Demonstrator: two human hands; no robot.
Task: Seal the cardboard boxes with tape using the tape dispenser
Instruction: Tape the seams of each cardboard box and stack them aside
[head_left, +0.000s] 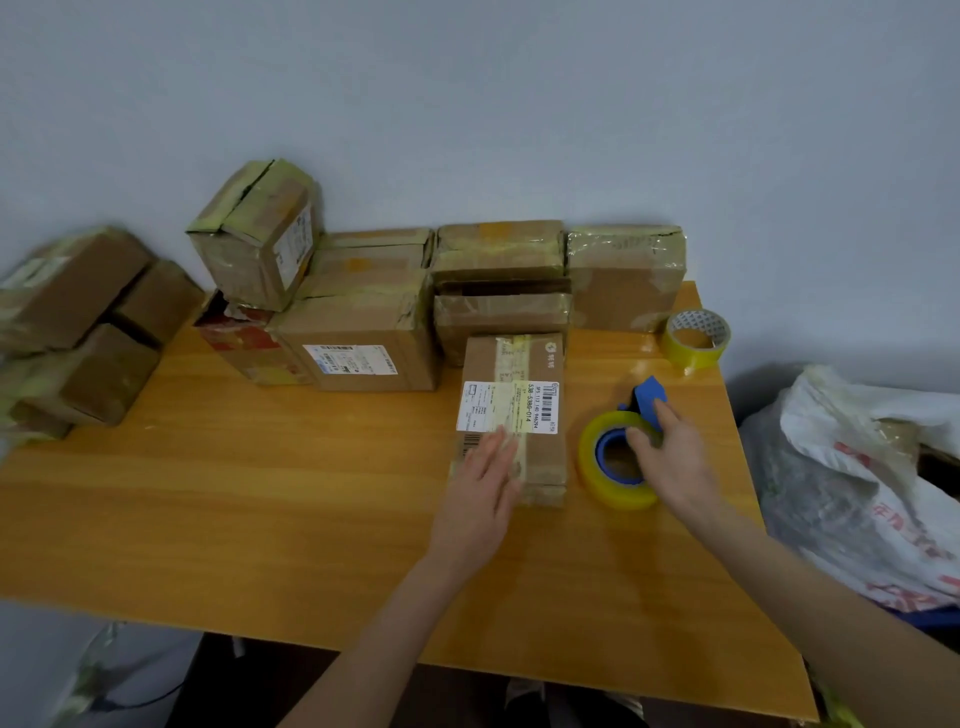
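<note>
- Head view: right hand (670, 457) grips tape dispenser (621, 460), just right of box (511, 410).
- Left hand (485, 483) flat, fingers straight, on box's near end.
- Box's long axis runs away from person.

Flat cardboard box (511, 447) on the tabletop (260, 493): white shipping label (506, 408) printed "538-5380-014" in large digits beside a barcode (546, 405); the smaller print is unreadable. Pale logo (549, 347) at the box's far corner, characters unclear. Larger box (363, 322) behind: white label (350, 359), text too small. White bag (857, 493): red characters, blurred.
</note>
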